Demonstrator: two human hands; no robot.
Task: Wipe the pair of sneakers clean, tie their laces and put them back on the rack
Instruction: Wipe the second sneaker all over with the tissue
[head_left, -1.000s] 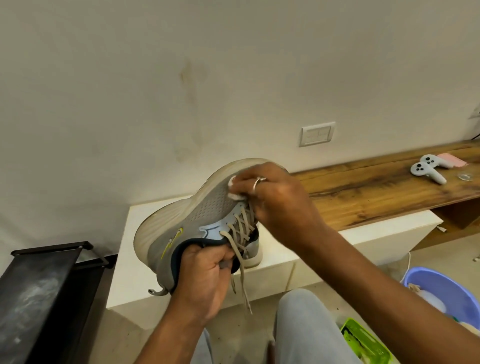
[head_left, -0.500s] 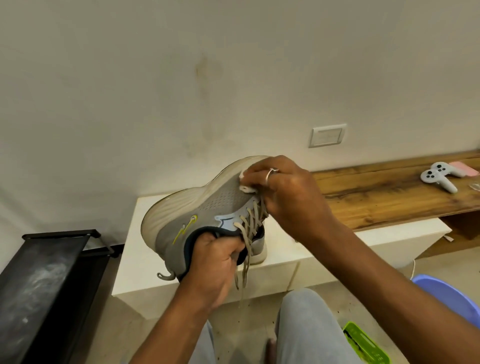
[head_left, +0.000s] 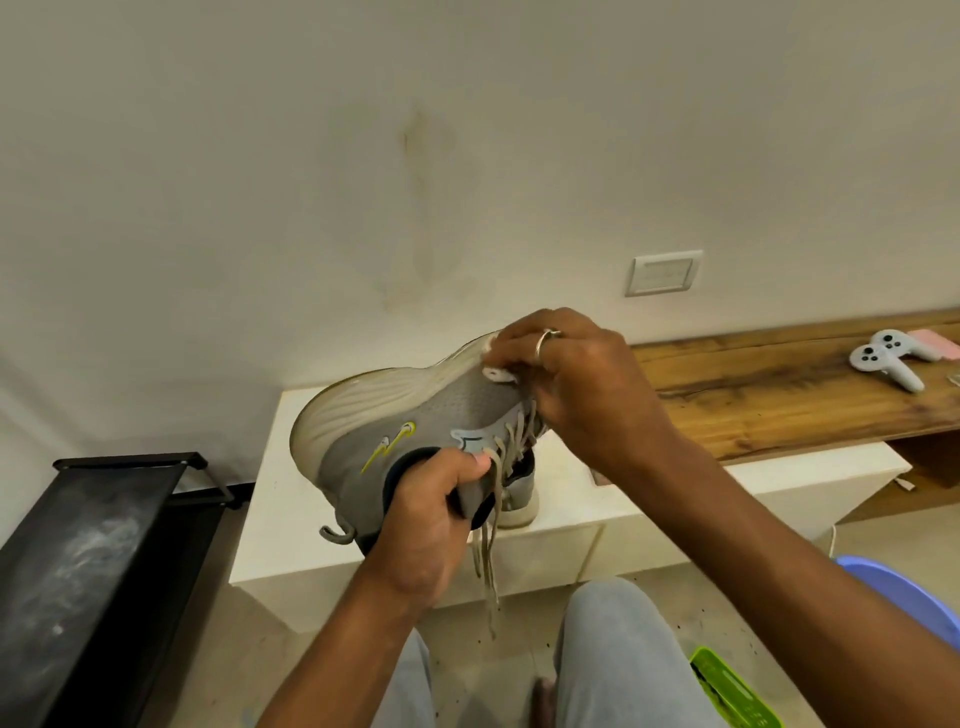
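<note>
White bench (head_left: 821, 467) bears a second sneaker (head_left: 521, 491), mostly hidden behind the held sneaker (head_left: 415, 415).

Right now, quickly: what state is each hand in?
Left hand: closed, holding the sneaker by its collar.
Right hand: closed, pinching a white wipe against the sneaker.

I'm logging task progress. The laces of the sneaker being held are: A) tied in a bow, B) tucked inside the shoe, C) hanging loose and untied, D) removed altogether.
C: the laces dangle free below the sneaker, which the left hand grips at the collar while the right hand holds a white wipe against it.
</note>
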